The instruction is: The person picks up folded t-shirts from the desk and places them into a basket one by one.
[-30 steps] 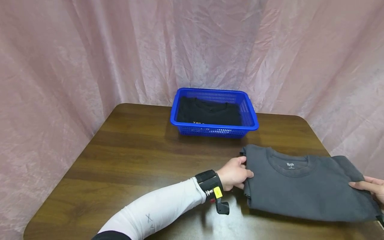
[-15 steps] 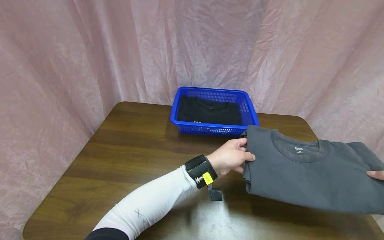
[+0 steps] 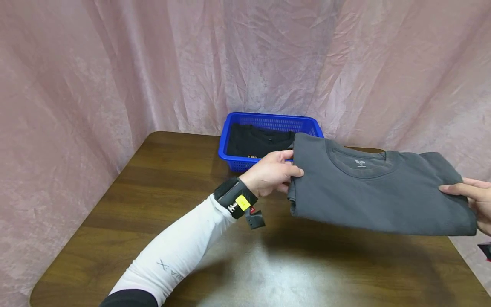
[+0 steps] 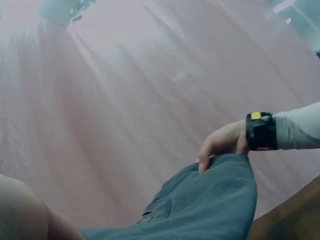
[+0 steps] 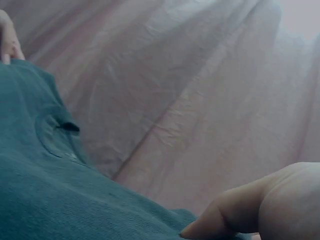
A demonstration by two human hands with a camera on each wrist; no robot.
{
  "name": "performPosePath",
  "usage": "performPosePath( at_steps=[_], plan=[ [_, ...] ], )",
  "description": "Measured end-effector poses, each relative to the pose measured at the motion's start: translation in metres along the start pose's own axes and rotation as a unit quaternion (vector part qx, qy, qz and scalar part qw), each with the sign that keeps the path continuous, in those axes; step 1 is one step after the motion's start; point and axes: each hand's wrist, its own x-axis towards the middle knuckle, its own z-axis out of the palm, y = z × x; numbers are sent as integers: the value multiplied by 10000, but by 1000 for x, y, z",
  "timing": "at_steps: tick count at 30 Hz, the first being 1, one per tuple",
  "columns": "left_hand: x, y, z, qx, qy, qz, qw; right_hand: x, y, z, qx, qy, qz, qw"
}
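Note:
A folded dark grey T-shirt (image 3: 368, 196) hangs level above the table, its collar and white label facing up. My left hand (image 3: 271, 172) pinches its left edge, thumb on top and fingers underneath. At the opposite edge my right hand (image 3: 473, 198) grips the shirt the same way, partly cut off by the frame. The left wrist view shows the right hand (image 4: 225, 142) bent over the cloth. Behind the shirt's left corner stands a blue plastic basket (image 3: 239, 164) with a folded black T-shirt (image 3: 255, 143) in it. The shirt hides the basket's right front part.
The brown wooden table (image 3: 153, 204) has rounded far corners. A pink curtain (image 3: 184, 64) hangs right behind it and along the sides. The basket sits close to the table's far edge.
Both hands have lifted the grey T-shirt off the table and carried it forward, then leftward in the last half second. Its left corner now overlaps the basket in the head view.

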Motion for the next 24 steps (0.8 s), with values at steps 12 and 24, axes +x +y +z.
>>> performPosePath(
  at_steps=[12,24],
  plan=[
    [0,17,-58,526,440,181,9975,41,-33,59,-477,-600,551,9955],
    [5,34,-117,613,1096,207,9919,79,-60,125,55,-478,380,9981]
  ],
)
